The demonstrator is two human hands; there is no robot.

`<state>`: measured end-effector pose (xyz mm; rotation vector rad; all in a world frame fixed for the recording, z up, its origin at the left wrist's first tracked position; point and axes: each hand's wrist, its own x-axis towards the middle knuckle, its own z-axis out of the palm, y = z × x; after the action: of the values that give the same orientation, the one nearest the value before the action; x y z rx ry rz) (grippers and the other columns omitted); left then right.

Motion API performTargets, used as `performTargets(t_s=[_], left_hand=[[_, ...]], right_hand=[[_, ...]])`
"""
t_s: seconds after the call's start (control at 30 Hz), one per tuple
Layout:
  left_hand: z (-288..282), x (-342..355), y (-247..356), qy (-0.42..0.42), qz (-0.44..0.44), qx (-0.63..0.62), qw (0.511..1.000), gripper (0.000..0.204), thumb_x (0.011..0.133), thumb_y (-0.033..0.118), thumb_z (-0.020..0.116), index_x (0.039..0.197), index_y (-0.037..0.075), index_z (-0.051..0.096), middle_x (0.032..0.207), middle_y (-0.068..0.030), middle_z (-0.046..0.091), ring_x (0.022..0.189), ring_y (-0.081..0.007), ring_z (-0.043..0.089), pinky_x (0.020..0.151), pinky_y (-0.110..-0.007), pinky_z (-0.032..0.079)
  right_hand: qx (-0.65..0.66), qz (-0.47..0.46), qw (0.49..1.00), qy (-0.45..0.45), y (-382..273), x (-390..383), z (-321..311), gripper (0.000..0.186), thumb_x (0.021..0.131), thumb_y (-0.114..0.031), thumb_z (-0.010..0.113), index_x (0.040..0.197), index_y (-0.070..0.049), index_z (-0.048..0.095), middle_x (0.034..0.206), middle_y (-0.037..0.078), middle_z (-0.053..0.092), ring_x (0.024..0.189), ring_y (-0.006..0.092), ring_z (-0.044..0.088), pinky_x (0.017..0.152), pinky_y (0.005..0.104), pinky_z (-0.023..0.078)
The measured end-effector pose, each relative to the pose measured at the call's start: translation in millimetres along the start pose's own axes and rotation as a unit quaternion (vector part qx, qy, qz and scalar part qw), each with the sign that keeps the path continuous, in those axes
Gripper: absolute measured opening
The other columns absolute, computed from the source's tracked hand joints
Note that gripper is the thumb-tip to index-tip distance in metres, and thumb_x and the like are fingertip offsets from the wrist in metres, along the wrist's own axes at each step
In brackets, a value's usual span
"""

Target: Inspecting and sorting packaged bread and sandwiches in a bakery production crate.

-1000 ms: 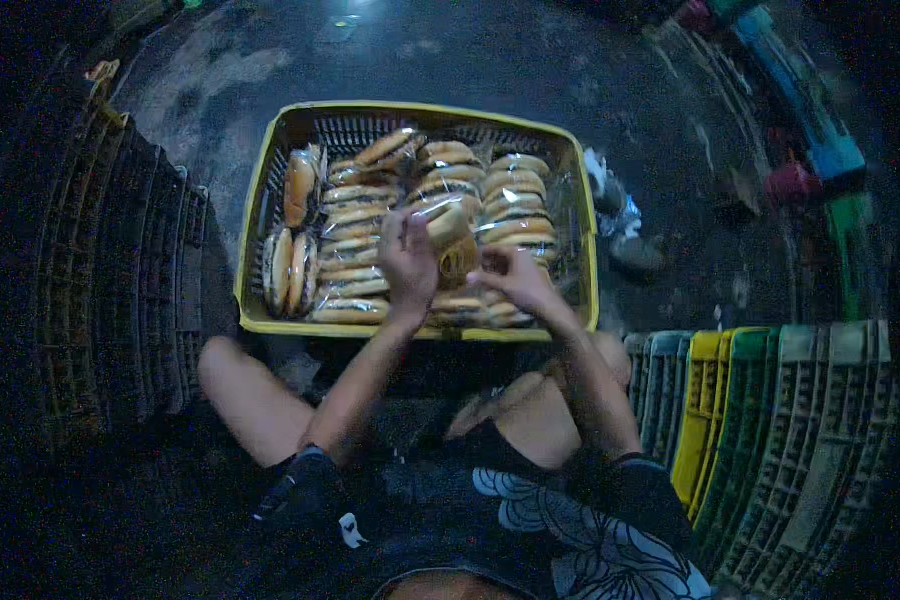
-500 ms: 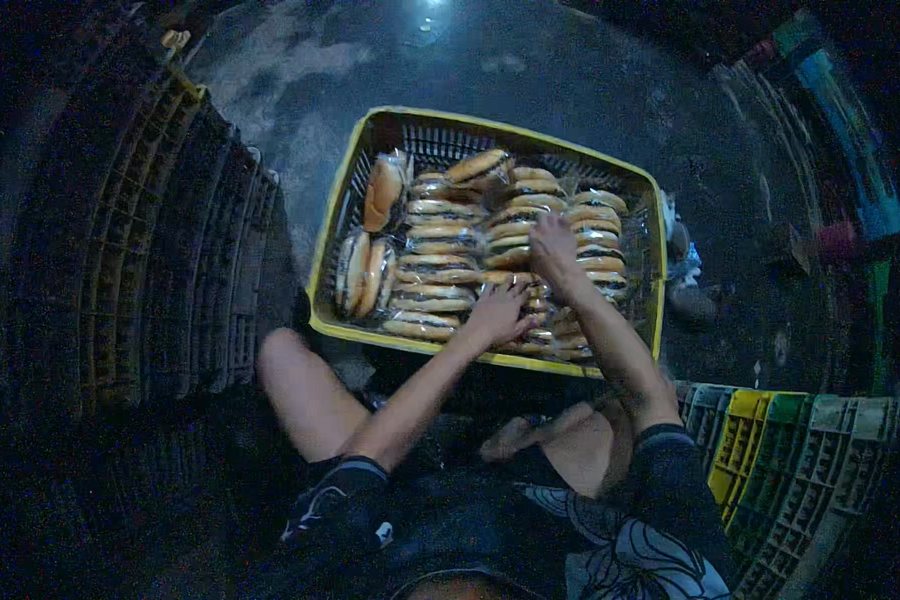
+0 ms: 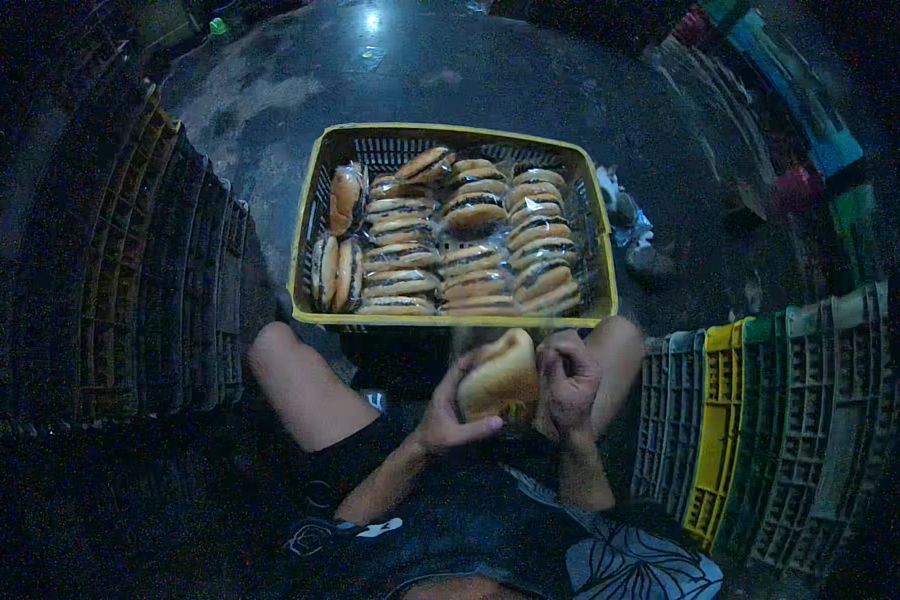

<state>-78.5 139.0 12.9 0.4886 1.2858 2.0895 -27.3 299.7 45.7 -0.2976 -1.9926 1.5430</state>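
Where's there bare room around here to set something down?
Mostly on the floor beyond the far rim of the bun crate. Inside, a small gap shows between buns in the middle row. It's crowded at left by dark crates, at lower right by coloured crates, and just right of the bun crate by pale clutter.

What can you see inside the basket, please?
Inside the basket are buns in clear wrappers, mostly in three columns, with a few along the left side. They cover most of its bottom, so whether anything lies underneath cannot be seen.
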Motion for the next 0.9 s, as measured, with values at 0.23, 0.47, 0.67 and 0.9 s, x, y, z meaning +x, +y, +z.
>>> performTargets(t_s=[0.23, 0.47, 0.67, 0.9], left_hand=[[-5, 11, 11, -0.061, 0.03, -0.14, 0.988, 0.086, 0.064, 0.032, 0.068, 0.129, 0.006, 0.016, 0.129, -0.0157, 0.028, 0.118, -0.0244, 0.029, 0.097, -0.038, 0.024], [18, 11, 17, -0.066, -0.042, -0.04, 0.996, 0.07, 0.071, 0.026, 0.062, 0.125, 0.0, 0.026, 0.126, -0.0161, 0.031, 0.113, -0.0225, 0.036, 0.094, -0.033, 0.029], [18, 6, 10, -0.012, 0.01, -0.162, 0.987, 0.082, 0.07, 0.002, 0.06, 0.13, 0.003, 0.004, 0.129, -0.0176, 0.025, 0.108, -0.0248, 0.042, 0.09, -0.034, 0.035], [7, 0, -5, 0.007, -0.027, -0.036, 0.999, 0.017, 0.079, 0.009, 0.052, 0.091, -0.004, 0.053, 0.094, -0.008, 0.054, 0.088, -0.0129, 0.049, 0.078, -0.026, 0.04]], right_hand=[[0.213, 0.066, 0.963, -0.153, -11, -3, -32, 0.021, 0.083, -0.023, 0.047, 0.073, -0.004, 0.047, 0.069, 0.001, 0.046, 0.064, 0.0119, 0.043, 0.061, 0.0226, 0.036], [0.341, 0.432, 0.818, -0.167, 6, -21, -5, 0.018, 0.082, -0.02, 0.048, 0.083, -0.002, 0.052, 0.073, 0.001, 0.051, 0.066, 0.0082, 0.048, 0.061, 0.0234, 0.04], [0.077, 0.301, 0.924, -0.222, -10, -17, -10, 0.03, 0.084, -0.027, 0.047, 0.093, 0.001, 0.052, 0.086, 0.004, 0.054, 0.076, 0.0094, 0.052, 0.067, 0.0219, 0.041], [0.282, 0.234, 0.915, -0.17, -12, -16, -6, 0.019, 0.075, -0.01, 0.059, 0.091, 0.0, 0.057, 0.078, 0.001, 0.056, 0.076, 0.0074, 0.051, 0.068, 0.0213, 0.042]])
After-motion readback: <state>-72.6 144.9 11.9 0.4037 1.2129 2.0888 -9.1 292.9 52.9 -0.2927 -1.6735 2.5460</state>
